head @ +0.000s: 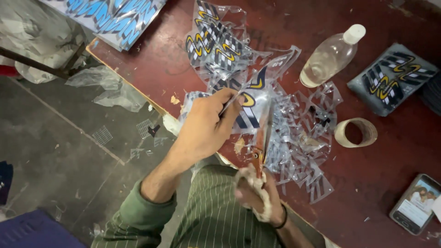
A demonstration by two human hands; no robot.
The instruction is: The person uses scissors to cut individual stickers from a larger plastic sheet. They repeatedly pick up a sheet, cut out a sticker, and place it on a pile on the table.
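At the near edge of the dark red table point(367, 183), head view: the left hand point(204, 128) pinches a clear printed sticker sheet point(250, 108) between thumb and fingers, holding it just above the tabletop. The right hand point(255, 195) is closed through the cloth-wrapped handles of a pair of scissors point(262, 147), whose blades point up into the sheet. Clear plastic offcuts point(298, 142) lie heaped around and under the sheet. A plastic bottle point(330, 57) lies beyond the heap. A tape roll core point(356, 132) sits right of it. A phone point(415, 202) rests near the right edge.
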